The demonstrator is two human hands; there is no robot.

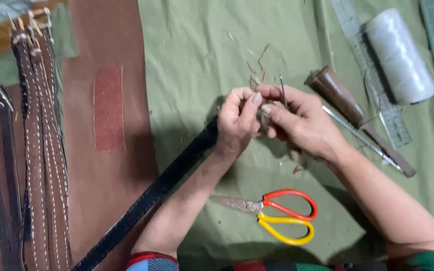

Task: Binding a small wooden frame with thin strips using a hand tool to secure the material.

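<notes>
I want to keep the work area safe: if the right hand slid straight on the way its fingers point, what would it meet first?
The right hand points left, its fingers already meeting the left hand over the dark strap end. That hand would be met first; a needle sticks up from the right hand.

Over a green cloth (202, 45), the left hand (238, 123) and right hand (302, 120) meet, pinching the end of a black strap (151, 193). The right hand grips a needle (282, 90). Scissors (277, 213) lie below; an awl (350, 108) and thread spool (400, 55) lie right; stitched belts (41, 150) lie left.
</notes>
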